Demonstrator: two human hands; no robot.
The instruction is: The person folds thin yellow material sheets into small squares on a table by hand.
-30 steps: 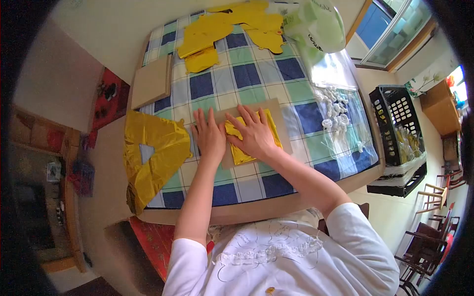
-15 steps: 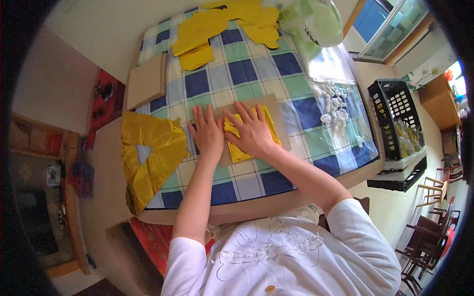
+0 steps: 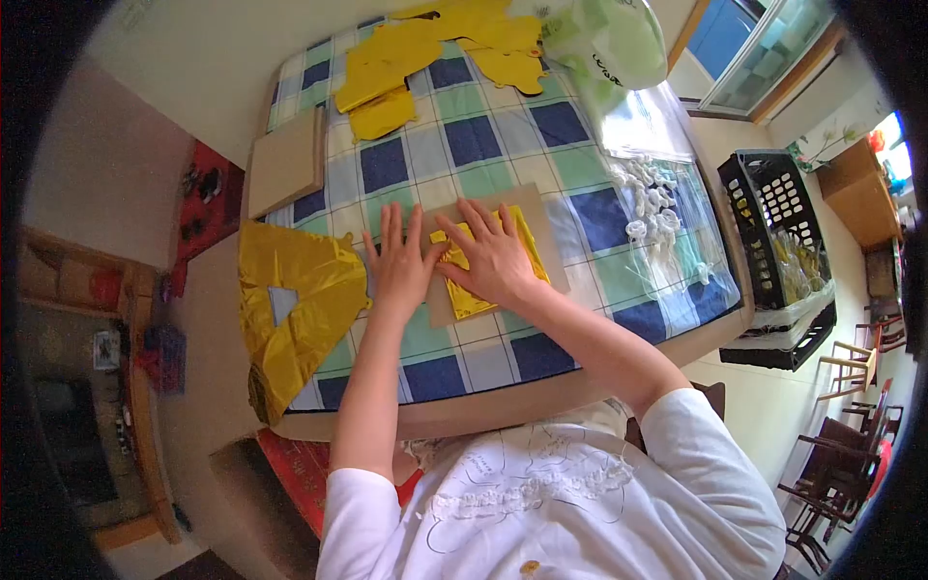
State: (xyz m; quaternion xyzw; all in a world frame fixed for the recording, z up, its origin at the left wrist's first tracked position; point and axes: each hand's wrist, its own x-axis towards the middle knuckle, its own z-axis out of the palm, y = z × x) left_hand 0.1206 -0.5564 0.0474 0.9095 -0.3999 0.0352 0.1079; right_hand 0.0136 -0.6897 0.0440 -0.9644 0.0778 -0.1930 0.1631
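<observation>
A brown board (image 3: 553,227) lies on the checked cloth, and a shiny gold foil square (image 3: 529,249) covers part of it. My right hand (image 3: 491,259) rests flat on the foil with its fingers spread. To the left, my left hand (image 3: 400,263) lies with fingers stretched out at the board's left edge, its thumb near my right thumb. Neither hand grips anything. Beside my left forearm is a large gold foil sheet (image 3: 309,300) with a hole in it, hanging over the table's edge.
More gold foil pieces (image 3: 387,63) lie at the far side. A second brown board (image 3: 287,162) is at the left. On the right are white tied strings (image 3: 659,217), clear plastic bags (image 3: 650,126) and a green-white bag (image 3: 619,48). A black crate (image 3: 773,232) stands beyond the right edge.
My left hand has shifted slightly left, and its thumb now points out toward my right hand. My right hand has stayed nearly in place on the foil.
</observation>
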